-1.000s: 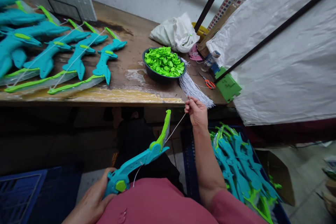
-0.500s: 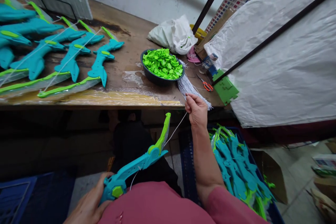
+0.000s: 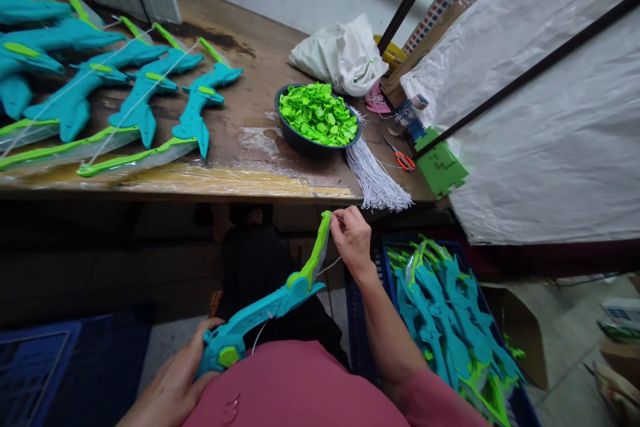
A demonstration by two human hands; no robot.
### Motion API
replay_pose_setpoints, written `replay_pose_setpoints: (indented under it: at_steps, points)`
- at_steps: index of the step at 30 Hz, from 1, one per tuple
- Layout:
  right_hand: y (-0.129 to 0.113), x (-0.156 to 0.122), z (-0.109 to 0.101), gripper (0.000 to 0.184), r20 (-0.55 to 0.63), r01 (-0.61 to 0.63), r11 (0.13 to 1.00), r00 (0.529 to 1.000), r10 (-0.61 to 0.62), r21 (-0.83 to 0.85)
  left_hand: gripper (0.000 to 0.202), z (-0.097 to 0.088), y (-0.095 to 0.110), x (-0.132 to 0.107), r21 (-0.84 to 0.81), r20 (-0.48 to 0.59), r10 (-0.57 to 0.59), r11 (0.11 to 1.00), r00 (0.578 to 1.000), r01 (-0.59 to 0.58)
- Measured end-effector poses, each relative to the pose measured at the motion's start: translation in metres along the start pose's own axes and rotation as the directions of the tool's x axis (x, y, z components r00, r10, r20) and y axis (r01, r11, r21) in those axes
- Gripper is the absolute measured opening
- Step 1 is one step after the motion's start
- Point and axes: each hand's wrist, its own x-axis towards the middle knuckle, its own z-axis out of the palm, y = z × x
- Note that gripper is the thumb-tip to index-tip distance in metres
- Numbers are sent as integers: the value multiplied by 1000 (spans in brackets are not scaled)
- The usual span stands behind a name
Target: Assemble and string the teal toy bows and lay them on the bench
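Note:
My left hand [image 3: 183,363] is wrapped round the near end of a teal and lime-green toy bow [image 3: 265,313], close against my shirt. The bow slants up and to the right, and its lime-green limb [image 3: 315,250] points toward the table edge. At the limb's tip, my right hand [image 3: 353,237] pinches a thin white string [image 3: 330,265] between thumb and fingers. Part of that string hangs slack below the hand toward the bow. Another short loop of string shows near the bow's middle. The bow's lower end is hidden by my hand and shirt.
Strung toy bows [image 3: 143,97] lie along the table's left [image 3: 240,87]. A dark bowl [image 3: 305,145] of green pieces stands beside a bundle of white strings [image 3: 377,177]. Orange-handled scissors [image 3: 404,160] lie near a green foam block [image 3: 440,163]. A blue crate [image 3: 515,400] at right holds several bows.
My right hand has come down and left, bringing the string from over the table edge to the tip of the bow's limb. The string has gone slack. My left hand keeps its hold.

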Motion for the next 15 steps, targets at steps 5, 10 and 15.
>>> replay_pose_setpoints:
  at_steps: [5, 10, 15]
  points:
    - [4, -1, 3, 18, -10, 16, 996, 1000, -17, -85, 59, 2, -3, 0, 5, -23, 2, 1000, 1000, -2]
    - [6, -1, 6, 19, -7, 38, 992, 999, -39, -118, 60, 3, -4, 0, -12, -50, 9, 1000, 999, -10]
    - [5, 0, 9, 20, 0, 62, 987, 998, -63, -147, 61, 1, 2, -1, -3, -19, -12, 1000, 1000, 12]
